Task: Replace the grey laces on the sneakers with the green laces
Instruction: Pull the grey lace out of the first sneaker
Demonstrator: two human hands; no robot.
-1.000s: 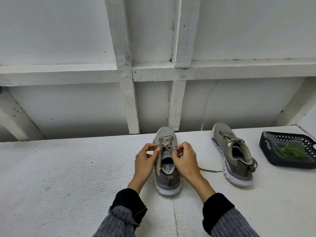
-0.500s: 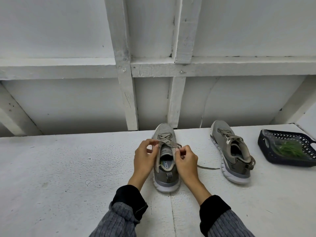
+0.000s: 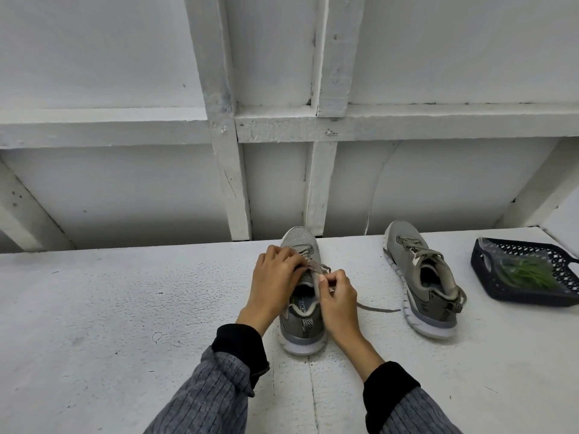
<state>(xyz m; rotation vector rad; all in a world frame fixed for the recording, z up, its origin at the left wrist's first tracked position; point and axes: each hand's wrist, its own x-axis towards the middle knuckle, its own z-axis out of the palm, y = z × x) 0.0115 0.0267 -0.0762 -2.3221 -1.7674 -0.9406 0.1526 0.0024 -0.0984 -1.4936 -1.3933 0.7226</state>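
Note:
A grey sneaker (image 3: 302, 332) stands in front of me, heel toward me, toe pointing at the wall. My left hand (image 3: 275, 283) covers its lacing from the left, fingers curled over the grey lace (image 3: 318, 268). My right hand (image 3: 340, 300) pinches the same lace at the tongue between thumb and forefinger. One loose end of the lace trails right across the table (image 3: 377, 309). A second grey sneaker (image 3: 419, 277) stands to the right, still laced in grey. The green laces (image 3: 529, 273) lie in a black basket (image 3: 513, 291) at the far right.
The table (image 3: 125, 324) is a rough white surface. A white wall with wooden beams (image 3: 232, 170) rises right behind the sneakers. My grey ribbed sleeves with black cuffs fill the bottom of the view.
My left hand has slid over the top of the lacing, where before it stood beside it. My right hand has moved slightly up toward the tongue, still pinching the lace.

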